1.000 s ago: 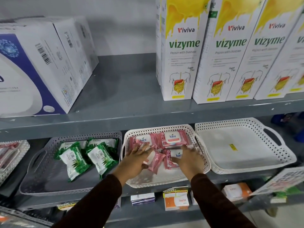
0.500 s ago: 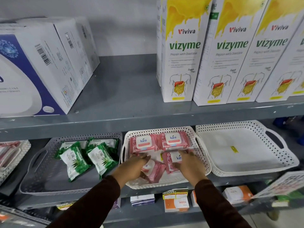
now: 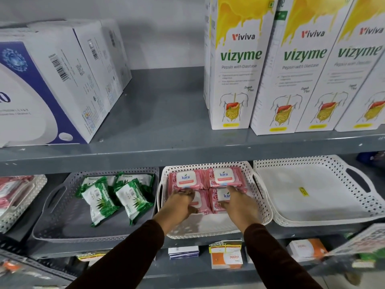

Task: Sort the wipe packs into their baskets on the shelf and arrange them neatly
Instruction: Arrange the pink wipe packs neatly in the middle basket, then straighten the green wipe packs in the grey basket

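Observation:
A white perforated basket [image 3: 263, 207] on the lower shelf holds several pink Kara wipe packs in a two-by-two block. The back two packs [image 3: 206, 177] lie flat side by side. My left hand [image 3: 178, 206] rests on the front left pink pack [image 3: 201, 202], fingers curled over it. My right hand [image 3: 236, 202] presses on the front right pink pack [image 3: 216, 200]. To the left, a grey basket [image 3: 52, 224] holds several green aloe wipe packs [image 3: 116, 197], lying loosely and overlapping.
An empty white basket [image 3: 362, 197] with a yellow sticker sits to the right. Another white basket [image 3: 25, 205] with pink packs is at the far left edge. Tall Vizyme boxes [image 3: 235, 65] and a white-blue carton [image 3: 41, 86] stand on the upper shelf. Small boxes lie on the shelf below.
Both hands have slid the two front pink packs back against the rear pair, turning the loose pile into a tidy block. The green packs have not moved.

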Motion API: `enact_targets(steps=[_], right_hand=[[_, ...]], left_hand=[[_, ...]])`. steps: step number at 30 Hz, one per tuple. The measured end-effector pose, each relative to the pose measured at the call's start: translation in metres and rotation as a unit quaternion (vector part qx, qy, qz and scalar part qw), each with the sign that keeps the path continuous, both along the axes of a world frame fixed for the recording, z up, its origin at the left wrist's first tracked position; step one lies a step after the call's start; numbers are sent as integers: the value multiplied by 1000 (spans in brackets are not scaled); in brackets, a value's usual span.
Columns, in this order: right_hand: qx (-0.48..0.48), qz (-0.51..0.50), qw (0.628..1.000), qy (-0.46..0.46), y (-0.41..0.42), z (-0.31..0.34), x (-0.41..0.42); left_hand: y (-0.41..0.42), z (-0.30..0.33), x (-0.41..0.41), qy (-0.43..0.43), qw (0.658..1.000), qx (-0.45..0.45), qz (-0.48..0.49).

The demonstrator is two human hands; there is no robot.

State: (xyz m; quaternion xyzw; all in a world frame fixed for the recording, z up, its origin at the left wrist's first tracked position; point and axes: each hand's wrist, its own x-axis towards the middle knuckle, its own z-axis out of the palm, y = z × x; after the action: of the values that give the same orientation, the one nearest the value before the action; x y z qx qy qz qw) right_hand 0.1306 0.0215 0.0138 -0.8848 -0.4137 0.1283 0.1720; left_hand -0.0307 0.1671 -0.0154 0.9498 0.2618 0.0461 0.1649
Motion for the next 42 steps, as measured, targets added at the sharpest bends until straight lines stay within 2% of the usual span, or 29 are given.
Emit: enact_targets(steps=[4, 7, 11, 12, 15, 18, 19, 21, 24, 26, 29, 31, 35, 42], right_hand=[[17, 1, 999, 49, -2, 3, 0], [1, 7, 1000, 17, -5, 2, 1], [-14, 2, 1000, 25, -6, 3, 0], [-9, 6, 999, 36, -6, 3, 1], [27, -1, 997, 69, -3, 6, 1], [85, -18, 996, 32, 12, 9, -16], [114, -9, 993, 25, 20, 11, -28], [158, 36, 987, 25, 40, 18, -62], [190, 126, 973, 47, 77, 26, -124], [197, 183, 961, 64, 105, 27, -162], [117, 221, 967, 54, 143, 22, -202], [75, 228, 970, 33, 164, 13, -218], [-5, 227, 972, -52, 181, 3, -229], [-48, 76, 995, -44, 167, -8, -259]], left_hand=[[1, 2, -3, -22, 999, -23, -5], [-5, 1, 1, -17, 1000, 1, 3], [-12, 9, -3, -14, 1000, -3, 3], [-12, 15, -8, -31, 999, -29, 11], [-9, 26, -35, -113, 990, -28, 77], [0, 31, -84, -235, 952, -6, 195], [6, 33, -104, -247, 938, 9, 243], [25, 32, -143, -240, 902, 0, 360], [65, 24, -194, -198, 846, -64, 492], [89, 19, -212, -195, 824, -126, 516], [107, 20, -212, -247, 792, -190, 525], [115, 18, -210, -206, 801, -194, 527], [126, 12, -218, -125, 853, -189, 471], [145, 13, -261, 32, 915, -182, 359]])
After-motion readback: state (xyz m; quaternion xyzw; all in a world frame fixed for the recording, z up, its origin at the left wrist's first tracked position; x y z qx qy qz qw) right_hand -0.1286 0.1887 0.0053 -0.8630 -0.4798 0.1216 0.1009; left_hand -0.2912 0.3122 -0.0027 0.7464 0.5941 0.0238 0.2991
